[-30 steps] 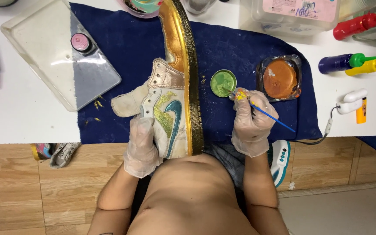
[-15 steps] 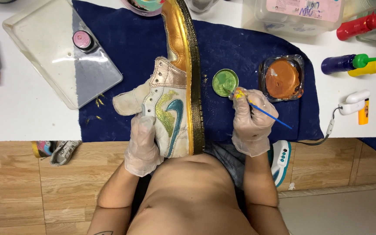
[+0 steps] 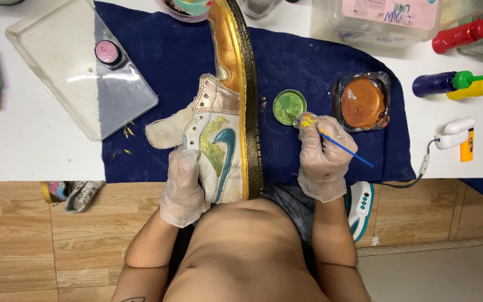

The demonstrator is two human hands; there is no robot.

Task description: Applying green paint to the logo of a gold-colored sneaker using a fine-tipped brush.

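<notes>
A high-top sneaker [image 3: 227, 106] lies on its side on a dark blue cloth [image 3: 308, 61], painted gold along the sole and toe, with a teal and gold side mark. My left hand [image 3: 183, 187], in a clear glove, holds the sneaker at its heel near the table edge. My right hand [image 3: 322, 156], also gloved, grips a thin blue-handled paintbrush [image 3: 342, 145]. The brush tip rests at the edge of a small round lid of green paint [image 3: 289, 106]. A glass dish of copper-orange paint [image 3: 363, 102] sits just right of it.
A clear plastic tray [image 3: 68, 61] with a small pink-capped jar [image 3: 107, 53] lies at the left. Red, blue-green and yellow squeeze bottles [image 3: 465, 84] and a white corded device [image 3: 454, 134] sit at the right. A clear plastic box [image 3: 387, 22] stands at the back. Shoes lie on the floor.
My right hand has shifted slightly, keeping the brush tip at the green paint lid. My left hand and the sneaker stay in place.
</notes>
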